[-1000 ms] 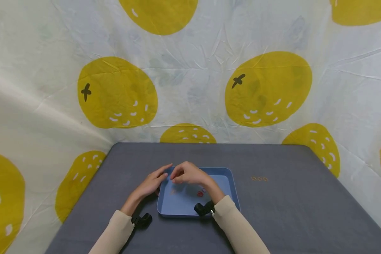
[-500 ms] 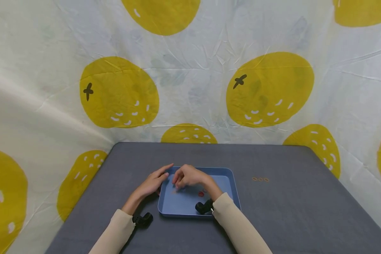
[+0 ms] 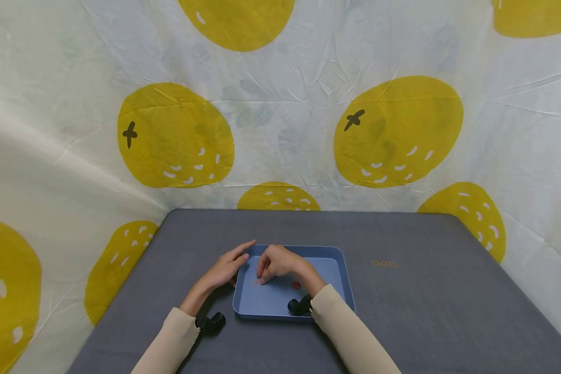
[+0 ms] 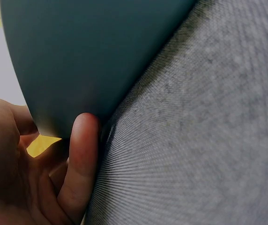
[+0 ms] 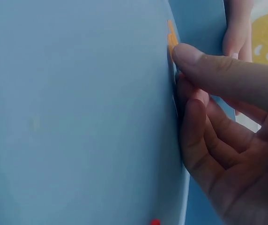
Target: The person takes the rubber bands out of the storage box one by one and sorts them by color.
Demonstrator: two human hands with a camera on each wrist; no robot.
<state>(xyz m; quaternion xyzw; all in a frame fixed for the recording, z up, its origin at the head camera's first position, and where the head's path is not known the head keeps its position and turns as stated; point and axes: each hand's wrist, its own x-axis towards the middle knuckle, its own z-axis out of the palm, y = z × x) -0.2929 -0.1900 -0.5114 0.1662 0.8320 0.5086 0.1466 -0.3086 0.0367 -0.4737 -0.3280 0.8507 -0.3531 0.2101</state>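
Observation:
My left hand holds the left side of the blue tray. In the left wrist view, one finger lies along the tray's outer wall while the thumb side passes beyond the rim. My right hand reaches down inside the tray, its fingers bent toward the floor at the left. Its thumb tip is right at thin orange rubber bands; I cannot tell whether the fingers pinch one. A red rubber band lies mid-tray, near the right wrist.
On the grey table, right of the tray, three orange rubber bands lie in a row. A patterned white curtain with yellow fruit shapes stands behind the table and along its sides.
My right hand has come down from above the tray's left part to its floor, at the orange bands. A purple band by the red one is now hidden. The left hand stays put.

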